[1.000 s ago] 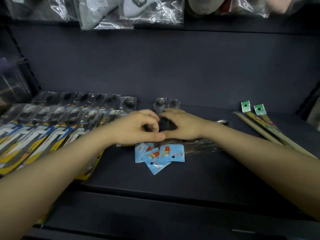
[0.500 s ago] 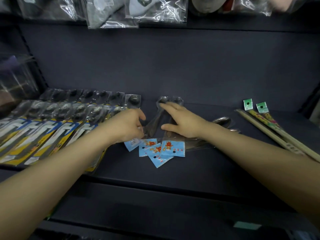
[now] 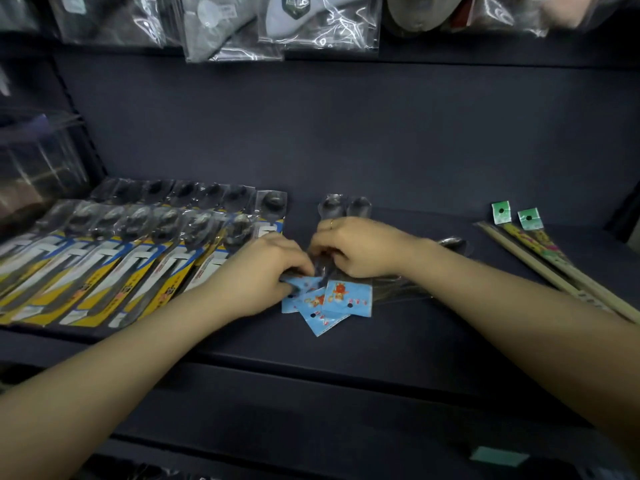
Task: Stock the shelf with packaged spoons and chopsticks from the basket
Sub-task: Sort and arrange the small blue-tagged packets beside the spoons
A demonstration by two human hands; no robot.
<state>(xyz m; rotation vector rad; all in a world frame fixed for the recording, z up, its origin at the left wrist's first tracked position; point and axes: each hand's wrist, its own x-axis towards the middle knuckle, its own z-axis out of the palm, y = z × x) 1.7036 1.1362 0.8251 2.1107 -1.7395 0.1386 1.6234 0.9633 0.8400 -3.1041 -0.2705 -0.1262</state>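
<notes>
A small pile of clear spoon packets with light-blue header cards [image 3: 332, 299] lies mid-shelf on the dark shelf [image 3: 398, 327]. My left hand [image 3: 263, 268] pinches the packets just above the blue cards. My right hand [image 3: 360, 247] grips the same packets from the right, fingers curled; two spoon bowls [image 3: 343, 206] stick out beyond it. Rows of yellow-and-blue carded spoons [image 3: 138, 258] fill the shelf's left side. Two chopstick packs with green tags [image 3: 540, 251] lie at the right. The basket is out of view.
Bagged goods [image 3: 294, 26] hang from above the shelf's back wall. Another loose spoon packet [image 3: 453, 242] lies behind my right wrist. A lower shelf lip with a green label [image 3: 498, 457] runs along the bottom.
My hands, spread flat on the packets half a second ago, have drawn together and curled onto the pile. The blue cards have bunched closer.
</notes>
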